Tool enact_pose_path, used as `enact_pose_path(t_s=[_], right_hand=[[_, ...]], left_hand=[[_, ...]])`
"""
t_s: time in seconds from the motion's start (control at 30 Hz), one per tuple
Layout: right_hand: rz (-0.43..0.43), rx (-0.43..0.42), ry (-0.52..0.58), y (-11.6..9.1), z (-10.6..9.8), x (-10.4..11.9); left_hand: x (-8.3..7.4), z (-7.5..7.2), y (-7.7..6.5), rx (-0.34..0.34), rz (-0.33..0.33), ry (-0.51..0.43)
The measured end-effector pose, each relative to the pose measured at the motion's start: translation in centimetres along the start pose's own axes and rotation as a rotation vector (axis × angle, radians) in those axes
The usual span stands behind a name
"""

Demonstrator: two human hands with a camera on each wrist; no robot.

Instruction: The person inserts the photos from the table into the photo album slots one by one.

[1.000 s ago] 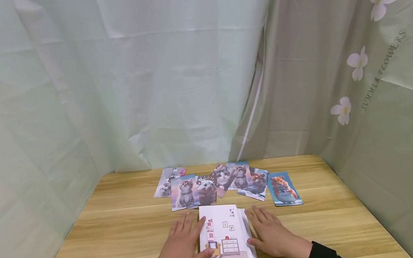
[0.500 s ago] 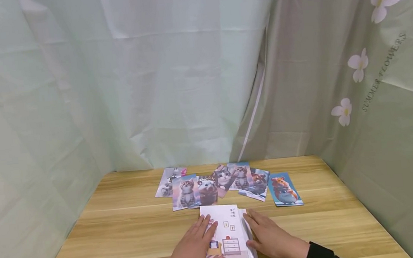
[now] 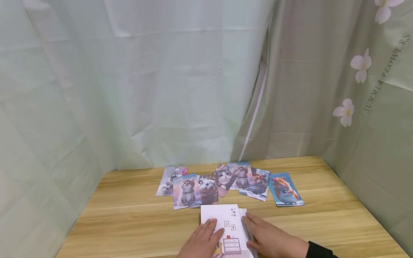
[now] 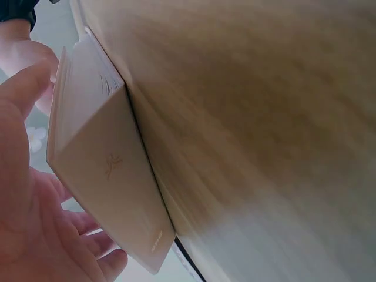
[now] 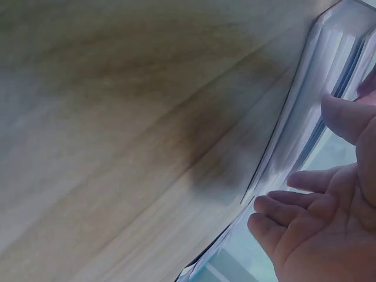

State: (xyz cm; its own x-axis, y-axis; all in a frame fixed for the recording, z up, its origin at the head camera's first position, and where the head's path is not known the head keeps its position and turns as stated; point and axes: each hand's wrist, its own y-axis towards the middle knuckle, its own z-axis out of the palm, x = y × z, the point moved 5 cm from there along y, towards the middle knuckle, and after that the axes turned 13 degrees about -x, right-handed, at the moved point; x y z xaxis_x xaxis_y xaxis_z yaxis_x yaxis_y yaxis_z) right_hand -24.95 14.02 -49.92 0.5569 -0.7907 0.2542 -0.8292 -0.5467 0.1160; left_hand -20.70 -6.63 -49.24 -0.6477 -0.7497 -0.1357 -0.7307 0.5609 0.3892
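A thick photo album (image 3: pixel 220 213) with a white, illustrated cover lies closed near the front of the table. Across the left part of its cover rests my left hand (image 3: pixel 200 250), fingers extended. My right hand (image 3: pixel 273 237) is at the album's right side, its fingertips and thumb by the cover and page edges, fingers fairly straight. In the left wrist view the album's plain spine (image 4: pixel 117 170) faces the camera, with the left hand over the top. The right wrist view shows the page edges (image 5: pixel 329 64) close to the right thumb. Neither hand grips anything.
Behind the album, several animal picture cards lie overlapping, among them a kitten card (image 3: pixel 186 192) and a crowned-animal card (image 3: pixel 208 189). An orange hamster card (image 3: pixel 286 190) lies apart at their right. Curtains (image 3: pixel 172 86) hang around the wooden table (image 3: pixel 134 231).
My left hand has slid right, from the album's left edge onto its cover. The right hand has stayed by the right edge, its fingers drawing slightly closer together. The cards have not moved.
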Motion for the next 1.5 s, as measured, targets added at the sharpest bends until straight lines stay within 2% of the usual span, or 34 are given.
enact_pose_path(t_s=[0.3,0.53,0.97,1.23,1.5], right_hand=[[0.023,0.076,0.04,0.23,0.26,0.14],[0.033,0.08,0.085,0.29,0.46,0.14],[0.026,0.085,0.056,0.75,0.53,0.36],[-0.005,0.05,0.043,0.73,0.57,0.75],[-0.01,0.05,0.031,0.59,0.69,0.65]], left_hand=[[-0.32,0.29,0.08,0.033,0.007,0.003],[-0.35,0.21,0.2,0.03,-0.003,-0.004],[-0.14,0.24,0.08,0.065,-0.042,-0.018],[-0.09,0.0,-0.1,0.036,-0.043,-0.025],[-0.69,-0.33,0.03,-0.055,-0.005,-0.045]])
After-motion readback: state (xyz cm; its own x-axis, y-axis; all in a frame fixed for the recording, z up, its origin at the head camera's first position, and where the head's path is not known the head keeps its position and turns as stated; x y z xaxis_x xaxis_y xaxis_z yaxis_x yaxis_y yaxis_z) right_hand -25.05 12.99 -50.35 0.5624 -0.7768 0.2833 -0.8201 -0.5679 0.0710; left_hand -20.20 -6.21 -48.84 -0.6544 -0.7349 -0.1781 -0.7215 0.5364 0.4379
